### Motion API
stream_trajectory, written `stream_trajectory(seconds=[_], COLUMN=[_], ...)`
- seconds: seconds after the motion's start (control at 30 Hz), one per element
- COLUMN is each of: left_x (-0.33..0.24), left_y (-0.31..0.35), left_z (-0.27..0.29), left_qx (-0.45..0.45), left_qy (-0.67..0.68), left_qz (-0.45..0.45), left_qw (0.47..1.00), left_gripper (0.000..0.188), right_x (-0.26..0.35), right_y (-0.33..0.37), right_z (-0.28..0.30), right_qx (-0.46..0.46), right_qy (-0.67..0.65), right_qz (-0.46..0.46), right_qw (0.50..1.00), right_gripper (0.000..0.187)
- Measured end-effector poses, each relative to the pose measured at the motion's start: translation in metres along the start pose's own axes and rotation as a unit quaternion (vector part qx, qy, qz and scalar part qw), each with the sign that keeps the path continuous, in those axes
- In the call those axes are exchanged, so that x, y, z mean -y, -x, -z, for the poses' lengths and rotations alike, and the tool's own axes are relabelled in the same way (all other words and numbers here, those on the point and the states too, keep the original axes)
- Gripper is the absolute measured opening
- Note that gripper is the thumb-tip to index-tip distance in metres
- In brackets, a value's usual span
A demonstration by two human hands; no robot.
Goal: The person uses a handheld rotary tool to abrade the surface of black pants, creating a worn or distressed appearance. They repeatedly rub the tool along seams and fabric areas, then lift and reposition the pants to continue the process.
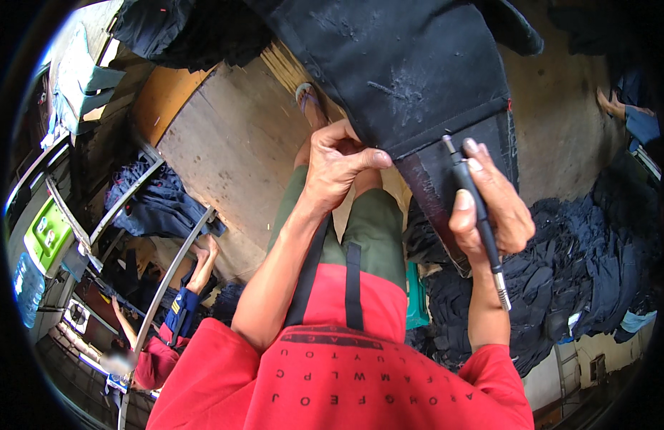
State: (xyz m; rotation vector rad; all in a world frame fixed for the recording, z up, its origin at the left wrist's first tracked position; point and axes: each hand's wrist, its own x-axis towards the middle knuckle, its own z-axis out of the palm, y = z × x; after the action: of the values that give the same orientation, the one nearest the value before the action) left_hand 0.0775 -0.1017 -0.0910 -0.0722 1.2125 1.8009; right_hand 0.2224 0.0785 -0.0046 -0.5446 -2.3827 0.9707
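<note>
A dark blue-black trouser leg (425, 64) with whitish scuffed patches lies over a long dark board (482, 150), whose end shows below the hem. At the hem's left edge my left hand (335, 161) is closed, its thumb out along the cloth and the fingertips partly hidden. My right hand (500, 201) grips a slim black pen-shaped rotary tool (479, 204) between thumb and fingers. The tool's thin metal tip points up at the hem, near or touching it; I cannot tell which. A coiled metal spring forms its lower end.
Dark garments are heaped at the right (547, 279), with another pile (196, 32) at the upper left. Left of me are a metal rail (167, 279), a green tray (47, 233) and a person in red (156, 362). Another person's foot (611, 104) shows at the far right.
</note>
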Motion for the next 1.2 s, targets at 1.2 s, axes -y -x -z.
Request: stream_trajectory(seconds=[1.2], left_x=[0.025], left_y=[-0.009], left_z=[0.008], left_qx=[-0.003], left_qy=[0.085], left_qz=[0.016], left_qw=[0.996], left_gripper=[0.032], right_x=[-0.006], right_y=[0.0], right_z=[-0.001], right_qx=[0.027], right_qy=[-0.024], right_qz=[0.036], right_qw=[0.999], right_gripper=[0.033])
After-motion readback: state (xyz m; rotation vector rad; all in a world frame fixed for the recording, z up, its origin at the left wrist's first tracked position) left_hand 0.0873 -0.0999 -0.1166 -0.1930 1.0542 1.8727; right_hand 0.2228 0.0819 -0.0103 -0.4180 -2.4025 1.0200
